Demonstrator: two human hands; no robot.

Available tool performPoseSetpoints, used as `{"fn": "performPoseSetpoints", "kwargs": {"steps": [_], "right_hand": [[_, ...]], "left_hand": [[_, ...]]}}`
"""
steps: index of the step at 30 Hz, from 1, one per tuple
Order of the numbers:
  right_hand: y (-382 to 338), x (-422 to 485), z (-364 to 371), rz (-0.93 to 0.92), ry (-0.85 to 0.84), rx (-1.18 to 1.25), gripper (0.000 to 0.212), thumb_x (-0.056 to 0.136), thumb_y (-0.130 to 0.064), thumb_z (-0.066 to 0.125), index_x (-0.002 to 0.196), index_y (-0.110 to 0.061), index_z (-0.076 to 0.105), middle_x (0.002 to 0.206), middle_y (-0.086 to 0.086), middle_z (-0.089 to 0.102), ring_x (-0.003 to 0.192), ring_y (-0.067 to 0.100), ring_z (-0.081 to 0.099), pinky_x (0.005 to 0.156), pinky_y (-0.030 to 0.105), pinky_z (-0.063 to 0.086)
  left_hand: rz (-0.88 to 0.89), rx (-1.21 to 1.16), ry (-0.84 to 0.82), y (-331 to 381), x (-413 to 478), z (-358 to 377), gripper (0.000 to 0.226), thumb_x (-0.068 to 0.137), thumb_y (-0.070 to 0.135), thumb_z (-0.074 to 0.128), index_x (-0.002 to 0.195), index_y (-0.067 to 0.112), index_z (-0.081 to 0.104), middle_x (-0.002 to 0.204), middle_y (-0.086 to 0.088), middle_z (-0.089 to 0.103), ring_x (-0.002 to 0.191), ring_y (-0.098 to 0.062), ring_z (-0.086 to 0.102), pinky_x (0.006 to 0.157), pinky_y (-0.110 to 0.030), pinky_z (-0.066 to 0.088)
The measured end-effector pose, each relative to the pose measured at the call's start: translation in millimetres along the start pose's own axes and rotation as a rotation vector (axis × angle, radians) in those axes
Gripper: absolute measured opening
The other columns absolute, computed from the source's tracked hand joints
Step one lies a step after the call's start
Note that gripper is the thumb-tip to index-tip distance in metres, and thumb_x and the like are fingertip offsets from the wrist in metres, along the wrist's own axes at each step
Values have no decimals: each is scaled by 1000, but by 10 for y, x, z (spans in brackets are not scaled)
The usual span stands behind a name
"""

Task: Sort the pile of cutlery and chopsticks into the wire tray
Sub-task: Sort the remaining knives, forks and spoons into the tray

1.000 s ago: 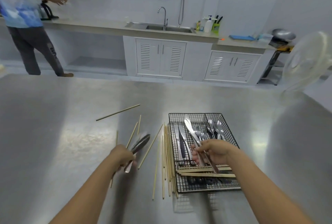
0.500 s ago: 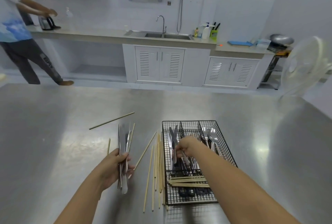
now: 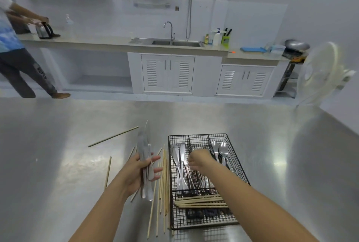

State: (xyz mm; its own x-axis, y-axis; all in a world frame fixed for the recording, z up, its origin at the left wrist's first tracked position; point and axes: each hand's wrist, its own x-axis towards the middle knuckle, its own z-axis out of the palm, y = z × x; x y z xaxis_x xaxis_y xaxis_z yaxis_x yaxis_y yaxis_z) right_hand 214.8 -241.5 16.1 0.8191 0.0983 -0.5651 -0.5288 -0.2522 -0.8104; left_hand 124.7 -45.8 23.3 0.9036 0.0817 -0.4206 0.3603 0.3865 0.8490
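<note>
Two hands in play. Your left hand (image 3: 140, 172) is clenched round a bundle of knives (image 3: 145, 156), blades pointing away from you, handles hanging below the palm, held just left of the wire tray (image 3: 236, 161). Your right hand (image 3: 201, 161) hovers over the tray's middle compartment, blurred; fingers look loose and I see nothing in them, but I can't say for certain.

Tray layout: three long slots at the far end, one cross slot nearest you. Left slot holds knives (image 3: 181, 166), right slot holds spoons (image 3: 220, 151), middle slot has more cutlery under your right forearm, type unclear. Cross slot carries a few chopsticks (image 3: 201, 202) lying left to right.

Key relation for the next move, my read: the bundle's long axis already runs parallel to the left slot, and that slot sits immediately right of your left hand. Right hand is nearer to the slot, so either pass one knife across or drop straight from the left. No rotation needed, just a short shift right.

Loose chopsticks (image 3: 164, 187) lie on the steel table (image 3: 58, 164) touching the tray's left edge, running front to back, so they need a quarter turn for the cross slot. Three more strays sit further left, one well apart (image 3: 113, 136)

Roughly halfway done
</note>
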Motion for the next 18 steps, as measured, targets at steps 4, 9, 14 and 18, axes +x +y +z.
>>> {"fn": "performPoseSetpoints", "kwargs": {"steps": [4,9,14,18], "right_hand": [[-77,-198,-506,-46,0,249,29,95,0,43,122,9,46,122,27,57,95,32,63,74,33,56],[11,-463,-1096,-62,60,380,26,94,-7,52,115,7,50,99,25,63,87,34,65,68,37,54],[225,-545,-1581,-1,166,456,12,92,-8,53,97,3,53,97,23,63,80,34,64,68,39,53],[358,-536,-1655,41,161,494,11,92,-6,51,99,1,54,97,22,63,81,34,64,67,39,52]], "left_hand": [[19,6,-63,16,169,262,21,96,4,46,116,8,49,115,-15,64,78,-30,73,63,-41,59],[85,75,8,12,427,592,19,97,0,41,109,11,51,116,-15,65,88,-28,67,66,-42,56],[-56,280,84,-168,681,840,39,89,-4,54,128,1,47,122,-14,61,121,-37,52,106,-56,39],[-136,524,261,-322,782,842,45,87,2,61,130,-3,48,123,-20,58,113,-33,56,95,-41,49]]}}
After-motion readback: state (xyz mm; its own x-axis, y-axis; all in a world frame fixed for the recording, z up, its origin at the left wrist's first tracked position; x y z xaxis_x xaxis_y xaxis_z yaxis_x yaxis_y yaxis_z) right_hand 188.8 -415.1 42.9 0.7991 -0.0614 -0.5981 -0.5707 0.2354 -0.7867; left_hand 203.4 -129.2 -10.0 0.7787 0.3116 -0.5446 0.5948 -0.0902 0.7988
